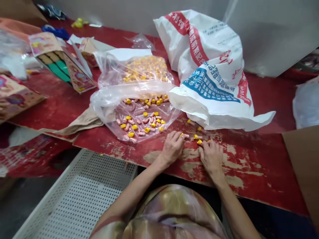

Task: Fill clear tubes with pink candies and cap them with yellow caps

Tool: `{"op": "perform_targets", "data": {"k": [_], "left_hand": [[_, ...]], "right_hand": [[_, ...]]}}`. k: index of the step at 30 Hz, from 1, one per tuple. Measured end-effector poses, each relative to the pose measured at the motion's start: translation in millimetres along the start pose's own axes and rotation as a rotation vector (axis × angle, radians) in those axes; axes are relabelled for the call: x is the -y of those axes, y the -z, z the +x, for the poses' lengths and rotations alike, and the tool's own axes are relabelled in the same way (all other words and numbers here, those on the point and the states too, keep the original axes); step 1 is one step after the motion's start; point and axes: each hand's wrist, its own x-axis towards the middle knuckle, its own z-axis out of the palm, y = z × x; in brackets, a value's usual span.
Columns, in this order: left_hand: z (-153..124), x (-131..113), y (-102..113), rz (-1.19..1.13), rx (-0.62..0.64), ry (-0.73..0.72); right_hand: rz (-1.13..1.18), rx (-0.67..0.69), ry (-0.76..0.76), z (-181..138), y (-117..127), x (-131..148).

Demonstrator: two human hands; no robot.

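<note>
My left hand (173, 146) is at the front of the red table, its fingers closed on a small pink tube with a yellow cap (184, 135). To its right, my right hand (212, 157) has its fingers curled around another yellow-capped tube (200, 142), partly hidden by the fingers. Another capped tube (198, 136) lies on the wood between the hands, and a few more lie by the sack's edge. Beyond my left hand, a clear plastic bag (114, 104) lies with many loose pink tubes (127, 126) and yellow caps (147, 129) on it.
Behind stands a white woven sack (211, 49) with red and blue print. A second clear bag (147, 68) is full of yellow-capped pieces. Printed cartons (83, 76) are at left, a white perforated crate (74, 199) below the table edge, and a cardboard box (304, 159) at right.
</note>
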Motion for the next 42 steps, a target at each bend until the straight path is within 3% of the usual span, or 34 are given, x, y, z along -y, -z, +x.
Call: {"op": "perform_targets", "data": {"k": [4, 6, 9, 14, 16, 20, 25, 27, 29, 31, 33, 35, 37, 40, 42], "left_hand": [[27.0, 4.2, -22.9, 0.107, 0.3, -0.019], [26.1, 7.5, -24.7, 0.084, 0.355, 0.01], [12.1, 10.7, -16.3, -0.211, 0.262, 0.195], [-14.9, 8.3, 2.6, -1.154, 0.166, 0.774], [-20.1, 6.0, 6.3, -1.419, 0.144, 0.919], [-18.7, -0.3, 9.4, -1.707, 0.066, 1.03], [-11.4, -8.3, 8.5, -1.909, -0.018, 1.093], [-10.9, -11.0, 7.6, -1.993, -0.056, 1.116], [-11.4, -13.9, 7.1, -2.075, -0.077, 1.127], [-12.4, -17.9, 6.6, -2.128, -0.096, 1.128], [-13.5, -23.0, 5.5, -2.119, -0.129, 1.142], [-14.5, -27.8, 3.5, -2.051, -0.166, 1.186], [-14.8, -30.2, 0.7, -1.978, -0.195, 1.23], [-13.0, -30.6, -2.8, -1.955, -0.179, 1.297], [-11.0, -31.0, -3.4, -1.964, -0.158, 1.334]], "right_hand": [[0.018, -0.019, 0.032, -0.8, 1.6, 9.0], [0.133, 0.007, 0.108, -6.1, 9.7, 2.2], [0.19, 0.154, 0.177, -9.0, 28.3, -10.2], [-0.112, 0.53, 0.206, 8.2, 41.4, -5.1], [-0.145, 0.642, 0.217, 15.6, 36.9, 4.6], [-0.159, 0.728, 0.179, 25.1, 29.4, 17.5], [-0.127, 0.767, 0.178, 28.3, 34.2, 1.8], [-0.004, 0.664, 0.17, 21.3, 33.3, -4.2], [0.207, 0.404, 0.154, 9.8, 28.6, 1.8], [0.423, 0.126, 0.141, -2.7, 23.0, 22.7], [0.555, -0.051, 0.144, -11.4, 19.6, 51.6], [0.592, -0.133, 0.185, -12.8, 19.2, 74.3], [0.599, -0.18, 0.24, -9.1, 20.6, 77.5], [0.467, -0.211, 0.163, -5.6, 21.4, 42.5], [0.228, -0.137, 0.024, -7.8, 17.4, 7.4]]}}
